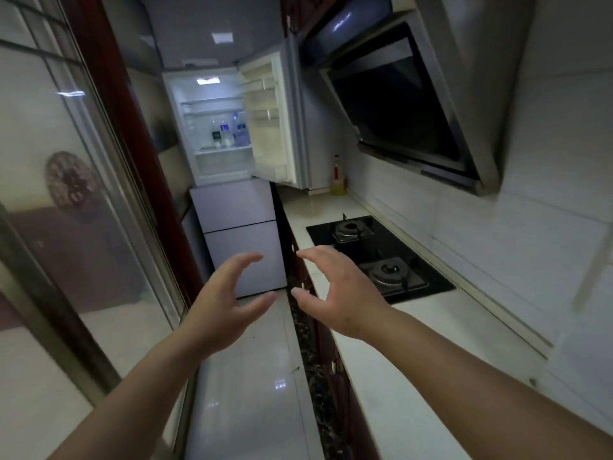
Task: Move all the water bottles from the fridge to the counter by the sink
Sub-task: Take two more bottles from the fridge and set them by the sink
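The fridge (232, 207) stands at the far end of the narrow kitchen with its upper door (268, 127) swung open to the right. On a lit shelf inside stand three water bottles (229, 131), clear with blue and dark labels. My left hand (225, 303) and my right hand (335, 290) are held out in front of me, well short of the fridge, fingers loosely curved and facing each other. Neither holds anything. No sink is in view.
A white counter (391, 353) runs along the right with a black two-burner gas hob (378, 257) set into it. A yellow bottle (337, 180) stands at the counter's far end. A range hood (408, 104) hangs above. A glass sliding door (66, 194) lines the left.
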`<state>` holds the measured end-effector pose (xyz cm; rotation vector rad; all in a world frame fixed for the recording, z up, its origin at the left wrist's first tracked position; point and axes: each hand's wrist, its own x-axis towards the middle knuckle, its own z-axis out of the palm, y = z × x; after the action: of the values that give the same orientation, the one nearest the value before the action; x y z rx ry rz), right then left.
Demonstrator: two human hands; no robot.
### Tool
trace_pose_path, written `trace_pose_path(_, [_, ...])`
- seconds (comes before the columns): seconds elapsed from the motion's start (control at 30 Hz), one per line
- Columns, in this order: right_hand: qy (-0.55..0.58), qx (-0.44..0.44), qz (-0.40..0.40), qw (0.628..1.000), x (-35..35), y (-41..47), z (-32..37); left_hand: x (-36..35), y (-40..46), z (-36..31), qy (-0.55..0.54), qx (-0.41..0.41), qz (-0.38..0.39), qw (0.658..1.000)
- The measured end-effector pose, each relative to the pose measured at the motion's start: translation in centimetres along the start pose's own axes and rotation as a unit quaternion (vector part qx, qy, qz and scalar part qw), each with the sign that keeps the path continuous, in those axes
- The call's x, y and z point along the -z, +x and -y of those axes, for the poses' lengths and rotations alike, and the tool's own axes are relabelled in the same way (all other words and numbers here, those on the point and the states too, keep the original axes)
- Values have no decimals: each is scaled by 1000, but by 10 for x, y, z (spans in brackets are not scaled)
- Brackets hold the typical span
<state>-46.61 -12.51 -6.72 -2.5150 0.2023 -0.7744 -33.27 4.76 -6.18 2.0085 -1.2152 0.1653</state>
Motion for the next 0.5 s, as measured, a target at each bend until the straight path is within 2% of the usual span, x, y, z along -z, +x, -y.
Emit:
trace_pose_path(0.2, [5, 31, 0, 1000, -2, 80, -33, 2, 64, 31, 20, 14, -21, 999])
trace_pose_path(0.5, [26, 51, 21, 998, -45, 173, -47, 23, 130, 97, 20, 27, -52, 998])
